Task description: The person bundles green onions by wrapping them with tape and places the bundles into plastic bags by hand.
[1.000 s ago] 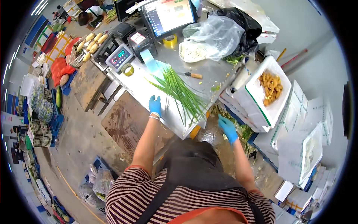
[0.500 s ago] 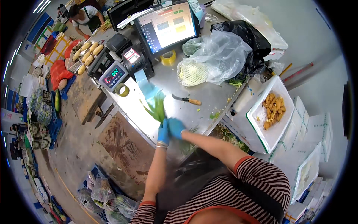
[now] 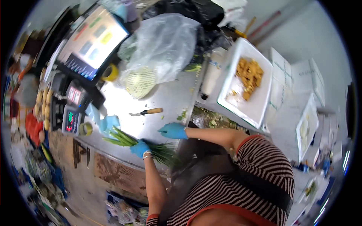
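Note:
My left hand [image 3: 139, 148], in a blue glove, is closed round a bunch of long green stalks [image 3: 124, 138]. Their pale, thicker ends point to the far left, while thin dark leaves spread right toward my apron. My right hand [image 3: 172, 130], gloved in blue too, hovers over the metal table [image 3: 137, 128] with fingers stretched leftward and nothing visible in them. Beyond both hands lies a curved-blade knife [image 3: 152, 111] with a wooden handle. A light-blue plastic sheet [image 3: 109, 122] rests by the pale ends.
At the left stand a scale [image 3: 71, 119], a tape roll [image 3: 86, 129] and a monitor [image 3: 90, 41]. Yellow tape [image 3: 110, 72], netted produce [image 3: 140, 83] and a clear plastic bag [image 3: 166, 45] lie farther back. A white foam box [image 3: 230, 88] at the right holds ginger.
The view has turned, shifting the table leftward. The bunch now lies crosswise in my left hand, leaves to the right. My right hand has come away from it.

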`<action>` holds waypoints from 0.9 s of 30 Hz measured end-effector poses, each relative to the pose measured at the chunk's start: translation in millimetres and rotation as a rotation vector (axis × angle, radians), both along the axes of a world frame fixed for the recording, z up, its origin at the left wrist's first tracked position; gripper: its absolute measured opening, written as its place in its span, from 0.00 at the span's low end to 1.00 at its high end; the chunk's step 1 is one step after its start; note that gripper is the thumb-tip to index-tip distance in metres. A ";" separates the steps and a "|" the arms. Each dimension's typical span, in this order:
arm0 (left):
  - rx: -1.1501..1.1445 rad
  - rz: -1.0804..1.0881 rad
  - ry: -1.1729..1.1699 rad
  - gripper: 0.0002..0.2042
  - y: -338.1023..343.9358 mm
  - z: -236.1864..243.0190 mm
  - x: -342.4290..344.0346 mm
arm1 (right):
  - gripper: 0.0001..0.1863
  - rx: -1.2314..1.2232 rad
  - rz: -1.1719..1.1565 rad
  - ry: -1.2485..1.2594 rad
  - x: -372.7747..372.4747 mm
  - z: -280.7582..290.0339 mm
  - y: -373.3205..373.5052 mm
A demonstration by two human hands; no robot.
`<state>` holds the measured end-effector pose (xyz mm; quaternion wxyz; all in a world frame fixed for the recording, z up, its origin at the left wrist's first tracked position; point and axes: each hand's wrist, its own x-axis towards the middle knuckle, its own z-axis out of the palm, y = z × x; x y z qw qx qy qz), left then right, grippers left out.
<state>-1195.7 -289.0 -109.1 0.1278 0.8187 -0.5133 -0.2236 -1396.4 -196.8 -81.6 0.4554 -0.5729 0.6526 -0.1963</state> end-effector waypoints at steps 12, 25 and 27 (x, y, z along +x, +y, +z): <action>0.147 0.035 0.832 0.28 -13.2 -18.4 33.6 | 0.17 -0.099 -0.424 0.113 -46.7 20.5 136.3; -0.288 0.295 0.413 0.04 243.9 24.2 190.1 | 0.18 0.013 0.272 0.028 -79.0 21.6 101.1; -0.111 0.538 0.472 0.08 280.4 29.3 141.9 | 0.19 -0.058 0.178 -0.058 -99.0 22.2 102.8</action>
